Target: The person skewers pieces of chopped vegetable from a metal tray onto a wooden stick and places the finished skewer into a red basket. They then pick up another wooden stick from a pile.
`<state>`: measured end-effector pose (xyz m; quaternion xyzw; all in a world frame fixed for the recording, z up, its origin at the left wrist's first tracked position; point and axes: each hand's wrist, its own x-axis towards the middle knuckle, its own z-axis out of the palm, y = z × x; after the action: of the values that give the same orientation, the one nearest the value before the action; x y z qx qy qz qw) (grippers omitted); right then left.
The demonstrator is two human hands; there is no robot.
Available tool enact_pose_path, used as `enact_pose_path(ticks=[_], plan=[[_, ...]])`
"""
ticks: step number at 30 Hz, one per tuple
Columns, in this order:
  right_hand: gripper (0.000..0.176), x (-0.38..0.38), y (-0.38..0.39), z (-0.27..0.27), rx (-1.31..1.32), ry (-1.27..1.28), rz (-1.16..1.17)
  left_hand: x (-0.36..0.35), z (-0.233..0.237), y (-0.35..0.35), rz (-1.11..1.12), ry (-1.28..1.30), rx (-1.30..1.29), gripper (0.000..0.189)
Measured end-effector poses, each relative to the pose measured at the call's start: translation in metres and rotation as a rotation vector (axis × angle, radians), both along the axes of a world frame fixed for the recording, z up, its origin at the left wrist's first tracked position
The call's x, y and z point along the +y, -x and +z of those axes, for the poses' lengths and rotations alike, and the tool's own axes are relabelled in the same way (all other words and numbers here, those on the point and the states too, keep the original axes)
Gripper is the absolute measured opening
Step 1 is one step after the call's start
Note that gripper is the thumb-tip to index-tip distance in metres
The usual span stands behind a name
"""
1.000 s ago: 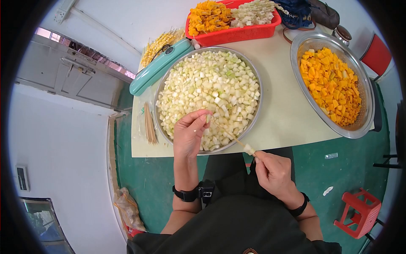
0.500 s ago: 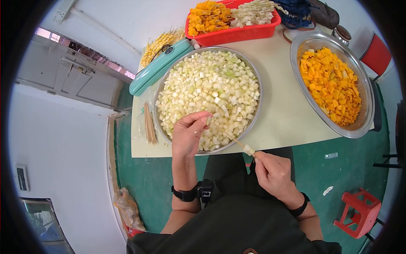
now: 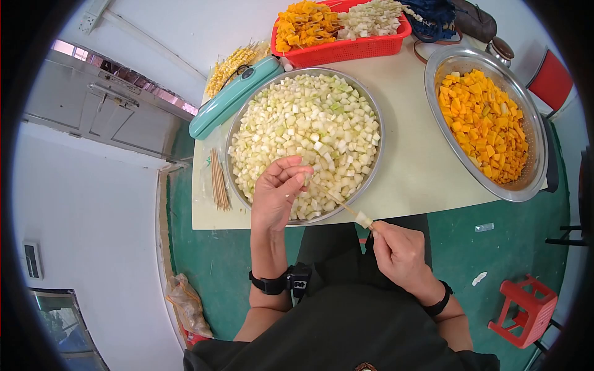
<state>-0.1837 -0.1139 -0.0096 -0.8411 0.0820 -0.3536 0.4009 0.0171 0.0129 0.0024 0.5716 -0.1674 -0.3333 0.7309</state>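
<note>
My right hand (image 3: 401, 252) grips a thin wooden skewer (image 3: 339, 200) near its lower end, with pale vegetable cubes (image 3: 363, 219) threaded on just above the fingers. The skewer slants up and left over the rim of a round metal bowl (image 3: 380, 153), toward my left fingertips. My left hand (image 3: 276, 191) is over the front of the bowl, thumb and fingers pinched on a pale vegetable cube (image 3: 307, 179), mostly hidden by the fingers. Below lies a heap of pale green-white cubes (image 3: 303, 127) filling the bowl. Bare skewers (image 3: 219, 180) lie in a bundle left of the bowl.
A metal colander (image 3: 539, 151) of orange cubes stands at the right table edge. Behind the bowl are a red basket (image 3: 346, 52) of filled skewers and a teal appliance (image 3: 232, 102). Yellow skewered pieces (image 3: 230, 69) lie behind it. A red stool (image 3: 526, 310) stands on the floor.
My left hand has shifted up slightly, its fingers a little more spread above the pinch, near the skewer's tip. My right hand and the threaded cubes have hardly moved.
</note>
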Motion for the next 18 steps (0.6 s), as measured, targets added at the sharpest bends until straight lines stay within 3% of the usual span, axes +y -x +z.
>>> enact_pose_path(ticks=[7,18], plan=[[0.013,0.0015,0.0018,0.0016,0.016,-0.039,0.033,0.0041,0.0018,-0.0017,-0.077,0.065,0.168,0.030],[0.011,0.0027,0.0039,0.0038,0.077,-0.102,0.054,0.0011,0.0023,0.0053,-0.047,0.113,0.214,0.027]])
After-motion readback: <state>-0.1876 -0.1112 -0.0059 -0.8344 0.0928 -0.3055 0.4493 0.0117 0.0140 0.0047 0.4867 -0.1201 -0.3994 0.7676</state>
